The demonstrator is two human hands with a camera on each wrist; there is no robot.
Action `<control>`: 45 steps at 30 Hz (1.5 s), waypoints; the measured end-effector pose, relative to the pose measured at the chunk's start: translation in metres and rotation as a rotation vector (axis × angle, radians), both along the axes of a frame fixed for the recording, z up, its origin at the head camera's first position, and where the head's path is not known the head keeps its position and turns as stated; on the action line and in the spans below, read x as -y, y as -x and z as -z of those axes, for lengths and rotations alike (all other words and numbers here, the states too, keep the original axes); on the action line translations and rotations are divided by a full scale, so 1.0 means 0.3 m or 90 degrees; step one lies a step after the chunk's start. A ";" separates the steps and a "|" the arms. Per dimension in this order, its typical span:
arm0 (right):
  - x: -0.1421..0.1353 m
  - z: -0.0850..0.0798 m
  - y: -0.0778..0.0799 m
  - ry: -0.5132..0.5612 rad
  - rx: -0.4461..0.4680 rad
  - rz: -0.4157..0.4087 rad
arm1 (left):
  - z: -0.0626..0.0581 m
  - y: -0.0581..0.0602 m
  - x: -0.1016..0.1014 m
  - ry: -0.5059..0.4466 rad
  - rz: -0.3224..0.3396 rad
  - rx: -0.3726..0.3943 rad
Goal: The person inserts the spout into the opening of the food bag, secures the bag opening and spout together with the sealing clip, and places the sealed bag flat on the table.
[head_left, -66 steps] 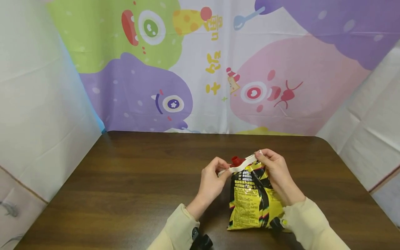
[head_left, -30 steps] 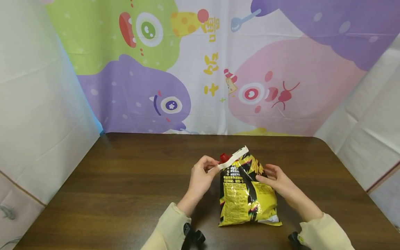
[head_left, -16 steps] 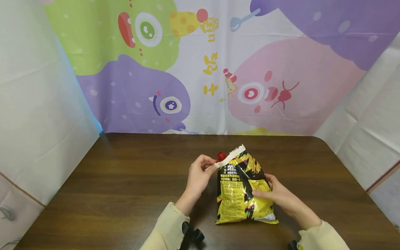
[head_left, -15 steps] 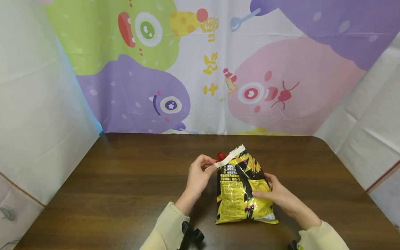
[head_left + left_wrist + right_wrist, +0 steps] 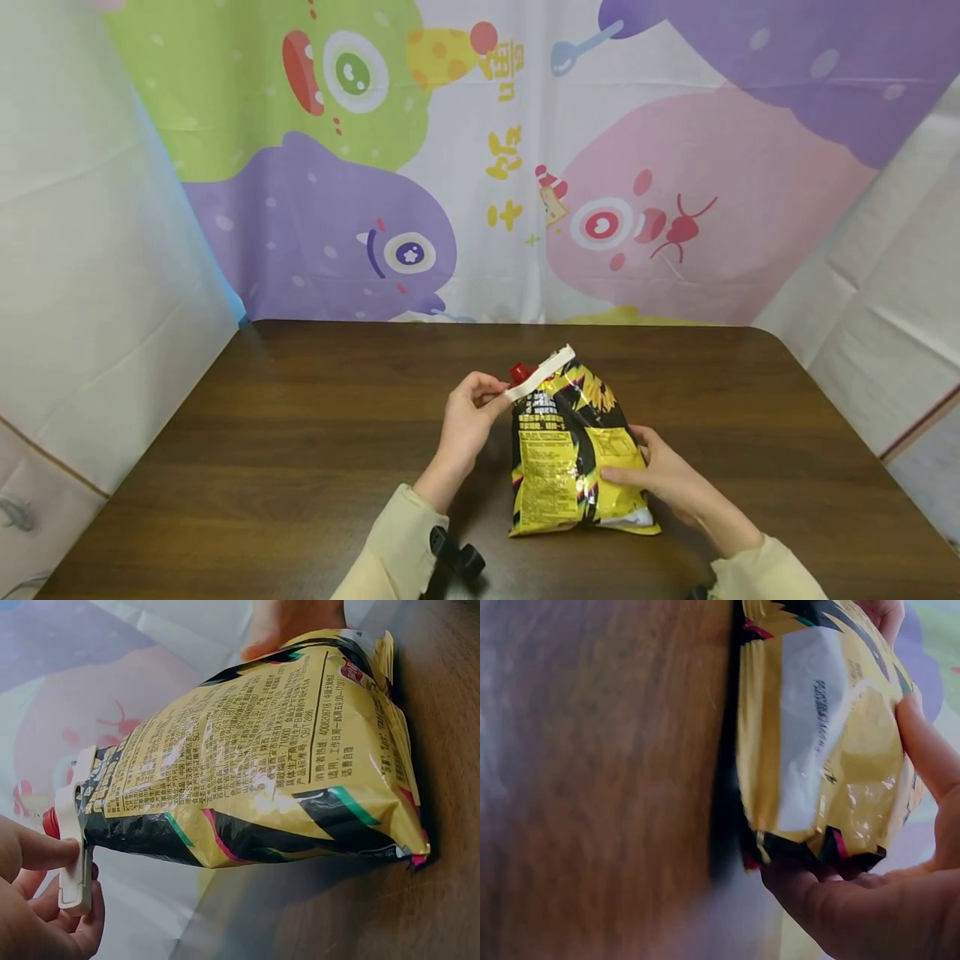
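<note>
A yellow and black snack bag stands nearly upright over the table, its printed back toward me. Across its top runs a white bag clip with a red spout behind it, slanting up to the right. My left hand pinches the clip's left end between thumb and fingers; the left wrist view shows the clip end in that pinch. Lower down, my right hand grips the bag's right side, thumb on the back panel. In the right wrist view, its fingers curl round the far side.
The dark wooden table spreads out around the bag. A cartoon-printed curtain hangs along its back edge, and white cloth walls stand on both sides. A black wrist camera sits at the left cuff.
My right hand has left the clip's right end and moved down to grip the bag's side. Bag, clip and left hand have shifted left, and the clip's right end now shows free.
</note>
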State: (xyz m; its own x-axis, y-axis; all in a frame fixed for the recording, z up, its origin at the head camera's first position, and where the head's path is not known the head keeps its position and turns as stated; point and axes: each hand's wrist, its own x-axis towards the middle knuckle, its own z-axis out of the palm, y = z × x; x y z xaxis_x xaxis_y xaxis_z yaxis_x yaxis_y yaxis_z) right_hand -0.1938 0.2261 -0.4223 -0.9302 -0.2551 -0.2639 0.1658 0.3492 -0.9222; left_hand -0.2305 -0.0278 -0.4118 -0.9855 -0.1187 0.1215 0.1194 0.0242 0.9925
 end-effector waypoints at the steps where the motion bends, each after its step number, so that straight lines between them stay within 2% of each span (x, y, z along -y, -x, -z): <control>1: 0.003 0.002 0.000 0.008 0.002 0.006 | 0.003 0.002 0.001 0.001 0.000 0.004; 10: 0.022 0.011 -0.002 0.088 0.029 0.028 | 0.027 0.007 0.020 -0.012 0.006 0.027; 15: 0.027 0.015 -0.004 0.103 0.038 0.047 | 0.049 -0.002 0.033 -0.001 0.024 0.079; 22: 0.034 0.013 0.007 0.127 0.048 0.063 | 0.086 -0.023 0.056 0.011 0.108 0.173; 26: 0.039 0.017 0.014 0.141 0.047 0.072 | 0.087 -0.037 0.055 0.042 0.168 0.195; 30: 0.051 0.019 0.022 0.147 0.050 0.077 | 0.080 -0.048 0.040 0.108 0.210 0.202; 33: 0.064 0.017 0.028 0.152 0.052 0.065 | 0.079 -0.052 0.033 0.156 0.209 0.186; 36: 0.077 0.013 0.034 0.150 0.056 0.064 | 0.081 -0.049 0.033 0.177 0.194 0.179; 45: 0.102 0.016 0.055 0.110 0.073 0.097 | 0.090 -0.040 0.043 0.155 0.165 0.187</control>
State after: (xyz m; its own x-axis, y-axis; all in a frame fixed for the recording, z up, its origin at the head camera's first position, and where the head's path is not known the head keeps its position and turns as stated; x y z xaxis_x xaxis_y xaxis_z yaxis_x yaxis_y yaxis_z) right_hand -0.2103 0.1956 -0.4272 -0.9277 -0.1646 -0.3351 0.3121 0.1504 -0.9381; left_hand -0.2185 -0.0408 -0.4388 -0.9758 0.1337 -0.1732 -0.1327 0.2679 0.9543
